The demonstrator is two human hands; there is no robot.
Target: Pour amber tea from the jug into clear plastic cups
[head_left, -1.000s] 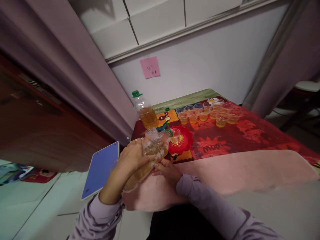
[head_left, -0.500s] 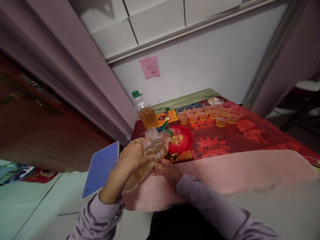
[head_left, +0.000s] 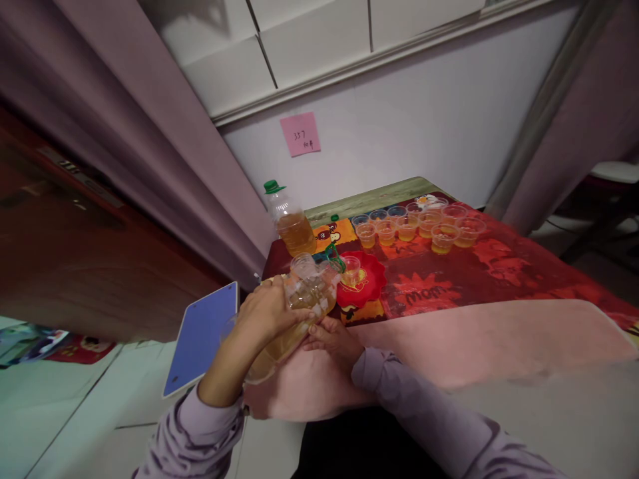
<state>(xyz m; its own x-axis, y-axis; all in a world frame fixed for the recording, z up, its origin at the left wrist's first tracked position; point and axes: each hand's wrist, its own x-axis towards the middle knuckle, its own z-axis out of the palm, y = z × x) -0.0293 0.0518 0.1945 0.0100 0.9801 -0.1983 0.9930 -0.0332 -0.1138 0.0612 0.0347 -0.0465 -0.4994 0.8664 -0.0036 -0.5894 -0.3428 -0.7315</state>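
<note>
A large clear plastic bottle (head_left: 315,291) of amber liquid lies tilted over the table's near left edge, its neck pointing right. My left hand (head_left: 267,307) is wrapped over its upper side, thumb along the body. From the near side, my right hand (head_left: 335,340) supports it with bent fingers, partly hidden beneath it. At the bottle's neck is a green plastic loop (head_left: 334,257). The mouth is at the rim of a clear plastic cup (head_left: 352,269), which stands on a red scalloped plate (head_left: 375,285). Another clear cup (head_left: 301,263) shows just behind the bottle.
A second bottle (head_left: 295,231), green-capped and partly filled, stands at the back left. Several clear cups (head_left: 443,238) with amber liquid are grouped toward the back right. A green cap (head_left: 334,218) lies near the back edge. A blue board (head_left: 204,338) is left of the table (head_left: 479,339).
</note>
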